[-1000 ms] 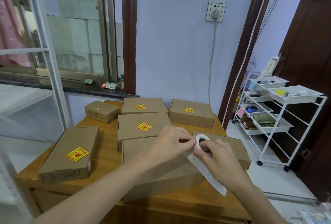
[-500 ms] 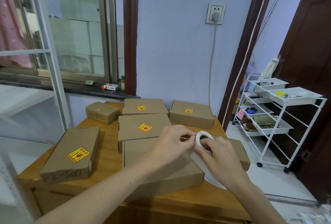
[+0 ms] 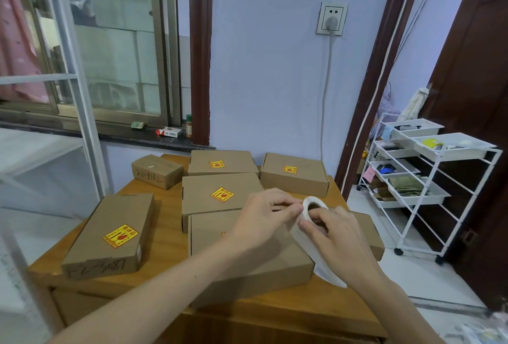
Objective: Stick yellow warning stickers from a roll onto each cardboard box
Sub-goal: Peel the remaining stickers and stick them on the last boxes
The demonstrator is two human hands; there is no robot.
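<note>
Sticker roll (image 3: 313, 207) sits in our right hand (image 3: 334, 236), fingers closed around its core above the near box (image 3: 247, 255) on the counter (image 3: 170, 203), white backing strip (image 3: 320, 264) trailing down. Our left hand (image 3: 264, 218) pinches at the roll's edge; whether it has a sticker we cannot tell. We should peel slowly, keeping the roll steady, then carry the label to the unlabelled small box (image 3: 156, 170).

Since a second ago both hands have edged up and right with the sticker roll (image 3: 313, 207), the left hand (image 3: 264, 217) pinching at its edge, the right hand (image 3: 334, 233) gripping it, its backing strip (image 3: 327, 269) trailing shorter.
</note>
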